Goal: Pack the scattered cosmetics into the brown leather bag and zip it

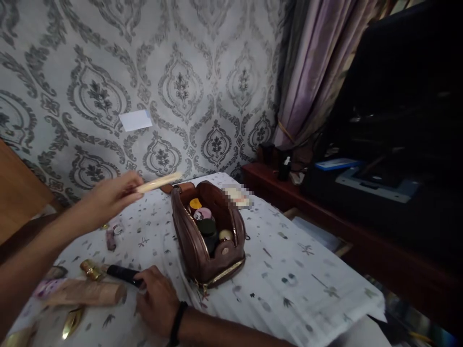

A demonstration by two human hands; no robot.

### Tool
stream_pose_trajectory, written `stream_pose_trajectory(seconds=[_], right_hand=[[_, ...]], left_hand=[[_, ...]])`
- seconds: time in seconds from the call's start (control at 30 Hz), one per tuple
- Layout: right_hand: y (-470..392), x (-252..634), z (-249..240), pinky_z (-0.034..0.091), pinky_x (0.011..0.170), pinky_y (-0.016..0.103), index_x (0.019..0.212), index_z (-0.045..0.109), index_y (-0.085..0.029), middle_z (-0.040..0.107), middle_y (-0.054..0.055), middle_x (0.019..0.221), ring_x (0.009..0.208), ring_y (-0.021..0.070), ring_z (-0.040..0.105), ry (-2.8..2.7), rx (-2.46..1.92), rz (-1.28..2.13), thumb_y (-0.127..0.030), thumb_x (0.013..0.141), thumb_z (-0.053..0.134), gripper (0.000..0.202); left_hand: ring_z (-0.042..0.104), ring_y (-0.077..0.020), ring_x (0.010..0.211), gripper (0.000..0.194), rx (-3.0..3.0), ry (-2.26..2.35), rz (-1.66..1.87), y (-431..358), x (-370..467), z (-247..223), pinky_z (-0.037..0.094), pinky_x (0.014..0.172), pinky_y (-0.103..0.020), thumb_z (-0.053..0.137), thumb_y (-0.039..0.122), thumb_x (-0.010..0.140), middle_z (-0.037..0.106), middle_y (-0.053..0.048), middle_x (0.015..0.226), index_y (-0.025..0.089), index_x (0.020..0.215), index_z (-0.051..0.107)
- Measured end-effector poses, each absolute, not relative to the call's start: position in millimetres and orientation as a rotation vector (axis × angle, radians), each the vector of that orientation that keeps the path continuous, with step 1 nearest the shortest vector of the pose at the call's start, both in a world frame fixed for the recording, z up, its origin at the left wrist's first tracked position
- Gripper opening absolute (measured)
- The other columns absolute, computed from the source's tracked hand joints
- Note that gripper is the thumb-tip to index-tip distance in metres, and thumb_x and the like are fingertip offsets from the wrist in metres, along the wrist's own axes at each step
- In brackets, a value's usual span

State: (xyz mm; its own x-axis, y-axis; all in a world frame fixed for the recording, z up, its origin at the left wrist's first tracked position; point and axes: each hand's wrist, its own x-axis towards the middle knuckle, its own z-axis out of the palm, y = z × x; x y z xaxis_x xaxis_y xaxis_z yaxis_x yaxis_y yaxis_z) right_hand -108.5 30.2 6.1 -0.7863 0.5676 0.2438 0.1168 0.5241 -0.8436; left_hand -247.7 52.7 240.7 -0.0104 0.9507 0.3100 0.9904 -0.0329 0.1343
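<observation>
My left hand is raised above the table, left of the bag, its fingers closed on a slim pale-yellow stick. Motion blurs the stick's far end, so its kind is unclear. Lower down, my right hand, with a black band at the wrist, rests on the cloth and grips the end of a black tube. Between and beyond the hands stands a brown leather bag, unzipped. Inside it show a yellow-orange round item, a pink round item and a dark-lidded container.
Left of my right hand lie a gold cap, a beige squeeze tube and a shiny gold piece. A small mauve item lies farther back. A red-brown wooden desk with a large black screen borders the right side.
</observation>
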Motion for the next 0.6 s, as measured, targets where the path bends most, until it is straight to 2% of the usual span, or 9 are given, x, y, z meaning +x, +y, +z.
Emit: stream_pose_trajectory(seconds=[0.07,0.2,0.33,0.6], right_hand=[[30,-109,5,0.053,0.088,0.040,0.121,0.059,-0.011,0.063,0.013,0.106,0.094,0.0247,0.063,-2.275,-0.552,1.189,-0.010,0.072,0.054,0.050],[30,-109,1,0.052,0.091,0.045,0.120,0.059,-0.012,0.063,0.013,0.107,0.100,0.0275,0.063,-2.273,-0.542,1.163,-0.014,0.074,0.055,0.046],[29,-111,-1,0.053,0.091,0.046,0.117,0.060,-0.016,0.063,0.012,0.106,0.101,0.0276,0.064,-2.266,-0.551,1.134,-0.015,0.074,0.055,0.043],[28,-112,3,0.052,0.092,0.045,0.117,0.061,-0.015,0.064,0.012,0.109,0.104,0.0279,0.064,-2.284,-0.603,1.177,-0.013,0.074,0.056,0.043]], left_hand=[[0.055,-0.0180,0.066,0.022,-2.255,-1.934,-0.382,73,-217,247,0.038,0.060,-0.027,0.045,0.042,0.089,0.060,0.001,0.071,0.023,0.094,0.056],[0.056,-0.0180,0.076,0.016,-2.425,-1.639,-0.260,107,-180,247,0.036,0.066,-0.027,0.045,0.029,0.094,0.060,-0.002,0.082,0.020,0.085,0.055],[0.057,-0.0191,0.084,0.013,-2.536,-1.509,-0.126,131,-166,241,0.037,0.070,-0.028,0.046,0.020,0.093,0.061,-0.006,0.089,0.019,0.089,0.059],[0.057,-0.0171,0.074,0.016,-2.505,-1.666,-0.016,138,-183,258,0.035,0.064,-0.027,0.055,0.029,0.090,0.063,-0.001,0.078,0.020,0.081,0.064]])
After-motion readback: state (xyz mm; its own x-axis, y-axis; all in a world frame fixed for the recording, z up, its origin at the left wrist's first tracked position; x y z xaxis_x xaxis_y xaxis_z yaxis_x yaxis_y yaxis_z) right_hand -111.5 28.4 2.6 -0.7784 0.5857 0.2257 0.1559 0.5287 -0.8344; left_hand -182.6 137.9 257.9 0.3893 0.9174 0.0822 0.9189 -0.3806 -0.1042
